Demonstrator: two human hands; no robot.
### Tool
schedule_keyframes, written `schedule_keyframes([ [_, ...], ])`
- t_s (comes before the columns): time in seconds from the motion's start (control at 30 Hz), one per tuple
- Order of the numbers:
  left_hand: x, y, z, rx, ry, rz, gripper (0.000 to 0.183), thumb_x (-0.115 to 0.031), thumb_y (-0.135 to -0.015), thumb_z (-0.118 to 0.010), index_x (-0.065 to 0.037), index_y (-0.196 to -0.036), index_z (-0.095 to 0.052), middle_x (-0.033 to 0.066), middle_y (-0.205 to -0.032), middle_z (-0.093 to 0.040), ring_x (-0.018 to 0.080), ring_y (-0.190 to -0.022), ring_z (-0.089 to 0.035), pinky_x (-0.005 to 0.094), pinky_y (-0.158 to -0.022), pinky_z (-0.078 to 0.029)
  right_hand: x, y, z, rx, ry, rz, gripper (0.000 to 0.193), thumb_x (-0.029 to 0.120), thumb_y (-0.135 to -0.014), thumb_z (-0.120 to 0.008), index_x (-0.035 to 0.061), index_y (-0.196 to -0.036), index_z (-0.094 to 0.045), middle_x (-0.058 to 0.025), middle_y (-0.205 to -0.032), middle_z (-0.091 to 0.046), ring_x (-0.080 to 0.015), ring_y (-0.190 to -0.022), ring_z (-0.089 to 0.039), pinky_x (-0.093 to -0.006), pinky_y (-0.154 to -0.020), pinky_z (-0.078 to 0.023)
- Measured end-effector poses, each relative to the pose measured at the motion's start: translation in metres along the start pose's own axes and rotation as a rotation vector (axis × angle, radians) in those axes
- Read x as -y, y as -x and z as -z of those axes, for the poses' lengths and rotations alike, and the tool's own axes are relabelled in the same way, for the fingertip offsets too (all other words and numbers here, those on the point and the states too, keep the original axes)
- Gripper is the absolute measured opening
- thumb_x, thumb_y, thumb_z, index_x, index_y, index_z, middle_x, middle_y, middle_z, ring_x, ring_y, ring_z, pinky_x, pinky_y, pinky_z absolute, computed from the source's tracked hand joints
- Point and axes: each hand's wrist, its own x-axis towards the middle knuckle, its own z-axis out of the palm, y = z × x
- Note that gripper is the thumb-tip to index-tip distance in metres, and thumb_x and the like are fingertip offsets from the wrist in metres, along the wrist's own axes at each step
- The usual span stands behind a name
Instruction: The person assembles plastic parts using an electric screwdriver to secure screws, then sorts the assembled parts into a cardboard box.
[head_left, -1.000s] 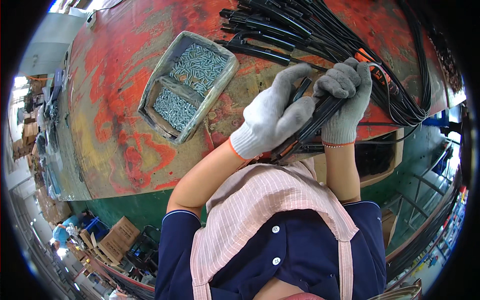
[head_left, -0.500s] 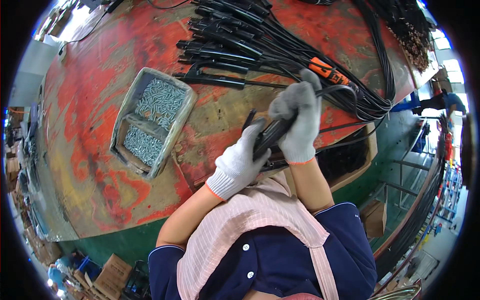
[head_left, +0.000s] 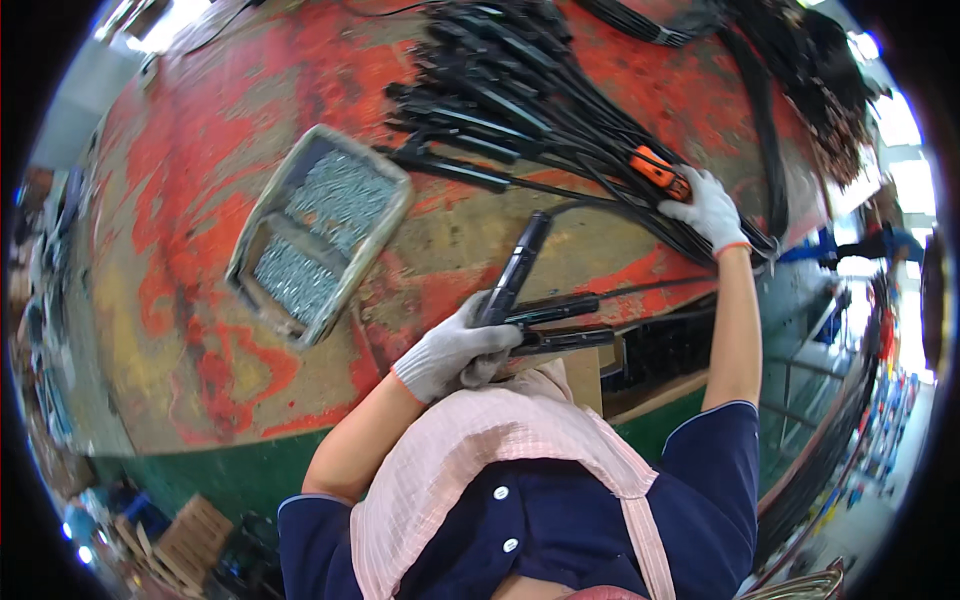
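Note:
My left hand, in a grey knit glove, grips a bundle of black cable connectors near the front edge of the worn red table; one connector points up and away, two others stick out to the right. My right hand, also gloved, reaches far to the right and rests on an orange-handled tool lying among the black cables. Whether its fingers close around the tool is unclear.
A divided metal tray full of small silver screws sits left of centre on the table. A large pile of black cables with connectors covers the table's far right. Cardboard boxes stand on the floor at lower left.
My hands have parted: the right hand left the connector bundle and stretched out to the orange tool, while the left hand keeps the connectors.

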Motion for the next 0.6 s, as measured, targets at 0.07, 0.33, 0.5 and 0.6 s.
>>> schedule_keyframes([
  [0.07, 0.008, -0.003, 0.009, 0.102, 0.112, -0.019, 0.047, -0.013, -0.089, -0.069, -0.012, -0.127, -0.041, -0.0024, -0.07, -0.043, 0.0024, -0.044, -0.036, 0.0181, -0.034, -0.026, -0.014, -0.015, -0.01, -0.023, -0.01, 0.091, 0.092, 0.052, -0.066, -0.079, 0.0054, -0.14, -0.047, -0.0242, -0.133, -0.054, -0.0383, -0.125, -0.051, -0.0431, -0.104, -0.041],
  [0.33, 0.018, -0.004, 0.018, 0.107, 0.015, -0.111, 0.077, -0.018, -0.081, -0.077, 0.0, -0.141, -0.032, 0.0001, -0.069, -0.05, 0.0056, -0.043, -0.043, 0.0215, -0.036, -0.034, 0.001, -0.019, 0.024, -0.146, -0.464, 0.186, 0.04, 0.025, -0.085, -0.077, 0.0042, -0.113, -0.057, -0.0043, -0.088, -0.065, -0.0113, -0.073, -0.059, -0.0286, -0.066, -0.049],
  [0.5, 0.016, -0.01, 0.027, 0.125, 0.004, -0.103, 0.081, -0.016, -0.08, -0.076, 0.0, -0.143, -0.028, 0.0016, -0.072, -0.055, 0.0059, -0.046, -0.046, 0.0218, -0.038, -0.036, 0.095, 0.012, 0.101, -0.173, -1.678, 0.496, 0.051, 0.022, -0.091, -0.065, 0.0067, -0.134, -0.043, -0.0077, -0.114, -0.055, -0.0192, -0.097, -0.059, -0.0354, -0.089, -0.052],
  [0.6, 0.015, -0.014, 0.027, 0.101, -0.046, -0.077, 0.083, -0.018, -0.079, -0.075, -0.004, -0.145, -0.027, 0.0055, -0.08, -0.063, 0.0064, -0.048, -0.05, 0.0221, -0.039, -0.039, 0.156, 0.014, 0.113, -0.059, -1.758, 0.713, 0.053, 0.022, -0.09, -0.065, 0.0053, -0.135, -0.042, -0.0087, -0.119, -0.053, -0.0202, -0.097, -0.058, -0.0364, -0.089, -0.053],
])
